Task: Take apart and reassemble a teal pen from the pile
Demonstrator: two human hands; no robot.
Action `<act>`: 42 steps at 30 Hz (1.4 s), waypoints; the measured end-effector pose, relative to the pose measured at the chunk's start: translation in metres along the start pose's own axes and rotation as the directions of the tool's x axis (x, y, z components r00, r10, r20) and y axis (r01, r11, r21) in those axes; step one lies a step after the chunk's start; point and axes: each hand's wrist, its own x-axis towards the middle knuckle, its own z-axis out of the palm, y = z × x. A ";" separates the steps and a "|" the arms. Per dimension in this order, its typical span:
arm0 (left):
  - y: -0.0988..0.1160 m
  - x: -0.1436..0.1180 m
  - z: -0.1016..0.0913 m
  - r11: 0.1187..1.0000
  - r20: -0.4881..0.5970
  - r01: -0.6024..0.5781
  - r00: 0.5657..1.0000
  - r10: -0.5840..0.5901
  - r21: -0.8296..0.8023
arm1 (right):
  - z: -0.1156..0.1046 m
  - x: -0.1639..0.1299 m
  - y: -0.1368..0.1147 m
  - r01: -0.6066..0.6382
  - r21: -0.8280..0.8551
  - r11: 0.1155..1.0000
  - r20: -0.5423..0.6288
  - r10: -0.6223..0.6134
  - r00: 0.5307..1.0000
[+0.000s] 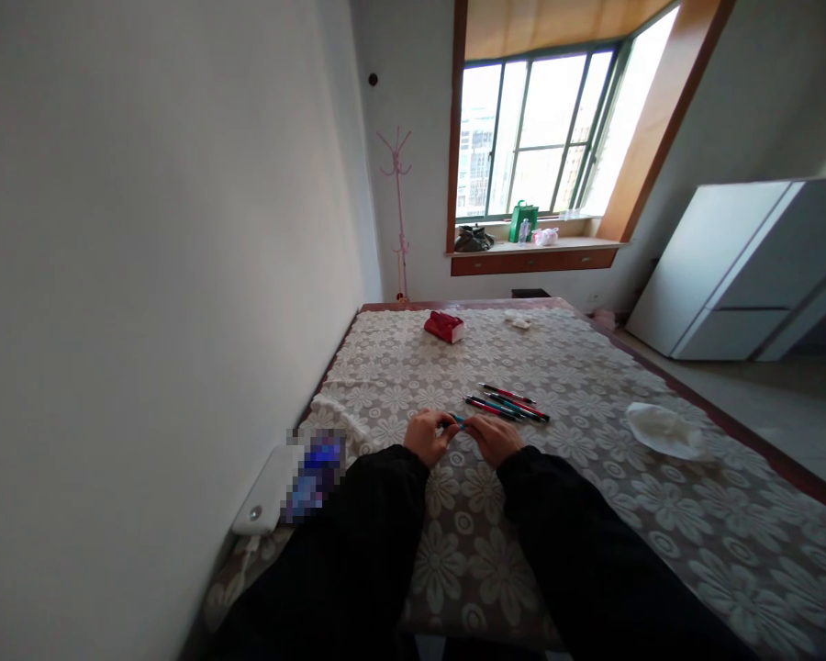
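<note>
Above the flowered tablecloth (468, 523), my left hand (428, 437) and my right hand (494, 438) meet with their fingers pinched. Between them shows a short stretch of a teal pen (459, 420), one end in each hand; the fingers hide most of it. Just beyond my right hand lie several slim pens (502, 404), red, teal and black, side by side at a slant. Whether the held pen is whole or in parts I cannot tell.
A red tissue pack (444, 327) lies toward the far edge, with crumpled white tissue (519, 320) to its right. At right is a white plastic bag (664, 430). A white box-like device (265, 496) with a cable sits left, against the wall (144, 275).
</note>
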 end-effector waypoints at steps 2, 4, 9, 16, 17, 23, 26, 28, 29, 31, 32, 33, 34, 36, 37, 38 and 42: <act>0.005 -0.001 -0.002 1.000 0.007 -0.014 1.000 0.014 0.022 | 0.000 0.000 0.000 -0.019 0.002 1.000 0.024 0.019 1.000; 0.011 -0.006 -0.012 0.999 -0.009 -0.006 1.000 0.006 0.048 | 0.000 0.000 0.000 -0.026 -0.010 1.000 0.026 0.026 0.999; 0.002 -0.034 -0.083 0.930 -0.095 0.192 0.981 -0.170 0.313 | -0.002 0.002 -0.002 0.092 0.007 0.996 -0.036 -0.092 0.995; -0.058 -0.071 -0.172 0.477 -0.066 0.497 0.739 -0.671 0.725 | -0.004 0.003 -0.010 0.150 0.002 0.989 0.044 -0.150 0.988; -0.062 -0.074 -0.175 0.470 -0.046 0.491 0.726 -0.686 0.733 | -0.004 0.003 -0.010 0.155 0.004 0.988 0.057 -0.155 0.986; -0.065 -0.078 -0.176 0.563 0.004 0.396 0.816 -0.579 0.726 | -0.016 0.007 -0.019 0.167 -0.023 0.986 -0.029 -0.167 0.985; -0.059 -0.081 -0.180 0.646 -0.009 0.388 0.861 -0.508 0.658 | -0.034 0.000 -0.041 0.188 0.010 0.982 -0.093 -0.186 0.978; -0.049 -0.083 -0.183 0.721 -0.048 0.393 0.892 -0.449 0.571 | -0.046 -0.016 -0.070 0.190 0.068 0.979 -0.133 -0.180 0.975; -0.043 -0.084 -0.185 0.751 -0.071 0.386 0.907 -0.415 0.536 | -0.052 -0.027 -0.088 0.172 0.124 0.977 -0.163 -0.151 0.975; -0.026 -0.086 -0.186 0.798 -0.114 0.347 0.935 -0.336 0.493 | -0.058 -0.054 -0.129 0.150 0.300 0.942 -0.199 -0.092 0.976; -0.017 -0.087 -0.186 0.835 -0.129 0.319 0.947 -0.293 0.448 | -0.058 -0.068 -0.151 0.112 0.403 0.908 -0.221 -0.022 0.975; -0.007 -0.088 -0.184 0.873 -0.133 0.299 0.954 -0.268 0.386 | -0.057 -0.081 -0.172 0.063 0.503 0.862 -0.228 0.062 0.972; 0.005 -0.089 -0.181 0.911 -0.127 0.273 0.961 -0.245 0.308 | -0.054 -0.093 -0.191 0.010 0.593 0.805 -0.213 0.146 0.966; 0.033 -0.094 -0.167 0.972 -0.062 0.206 0.978 -0.200 0.112 | -0.046 -0.116 -0.221 -0.118 0.727 0.676 -0.171 0.346 0.923; 0.050 -0.098 -0.157 0.983 -0.010 0.182 0.983 -0.182 0.008 | -0.043 -0.126 -0.231 -0.145 0.784 0.604 -0.159 0.421 0.893; 0.067 -0.103 -0.145 0.982 0.042 0.169 0.985 -0.166 -0.088 | -0.041 -0.136 -0.238 -0.157 0.827 0.540 -0.141 0.469 0.872; 0.139 -0.132 -0.079 0.938 0.223 0.128 0.973 -0.057 -0.321 | -0.056 -0.187 -0.236 -0.272 0.837 0.475 -0.025 0.530 0.848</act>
